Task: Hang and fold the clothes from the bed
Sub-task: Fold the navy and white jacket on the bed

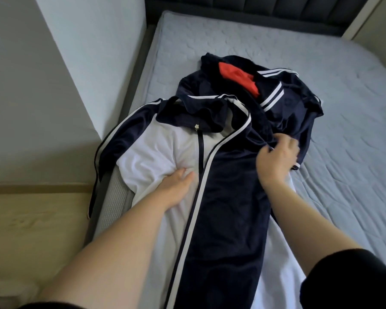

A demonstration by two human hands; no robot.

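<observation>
Left hand [178, 186]: fingers straight, pressing the smooth white front of one zipped jacket [156, 152] at centre frame. Right hand [276, 157]: fingers curled, pinching its navy sleeve [232, 197], which lies folded across. A second navy striped garment [294, 108] lies crumpled above, on the quilted bed [332, 175].

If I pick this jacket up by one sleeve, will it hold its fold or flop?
Likely flop: the jacket wrinkles under the left hand, and its sleeve droops over the bed edge. The sheeny fabric probably slides, so the fold may slip open. It looks thin, so probably light.
</observation>
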